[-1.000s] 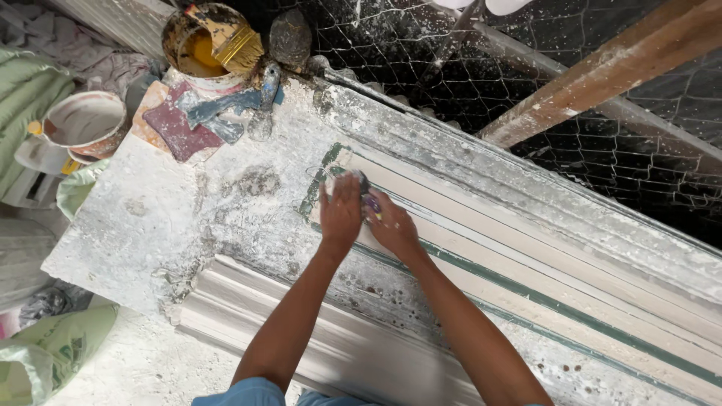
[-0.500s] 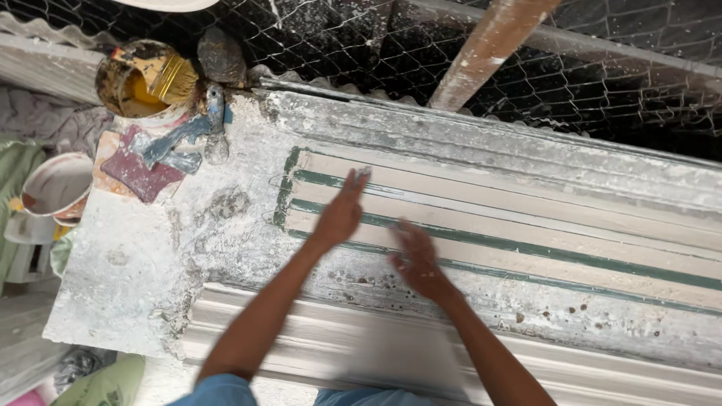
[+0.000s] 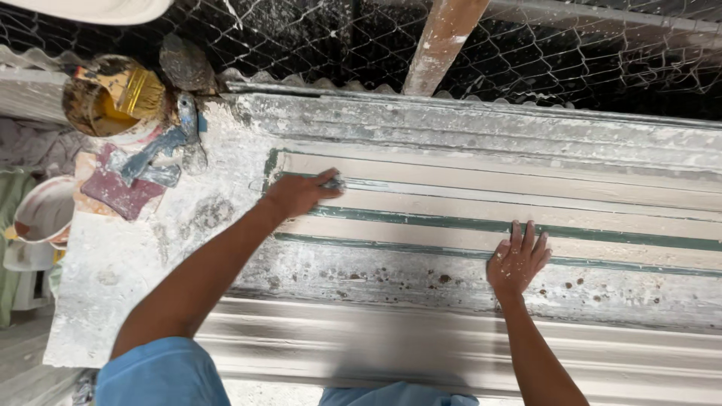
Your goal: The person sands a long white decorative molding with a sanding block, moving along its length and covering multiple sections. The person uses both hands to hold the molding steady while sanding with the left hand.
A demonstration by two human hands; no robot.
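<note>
1. Gripping a small pad [image 3: 333, 183], seemingly sanding material, the left hand [image 3: 297, 195] is closed on it near the left end of the long ridged moulding [image 3: 481, 207].
2. Lying open, the right hand [image 3: 517, 258] rests flat on the moulding further right, steadying it.
3. Pale bands look smooth, yet green streaks and brown specks on the near band suggest much rubbing is left.
4. Far left on the dusty surface [image 3: 113, 263] stands a paint tin [image 3: 113, 94].

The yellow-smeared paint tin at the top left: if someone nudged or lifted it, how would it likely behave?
The paint tin looks round and squat, so a nudge would probably slide it, not tip it. Its rim and walls are caked with yellow paint, so a grip may be slippery or sticky. It sits near the bench corner, so a hard push might send it off.
</note>
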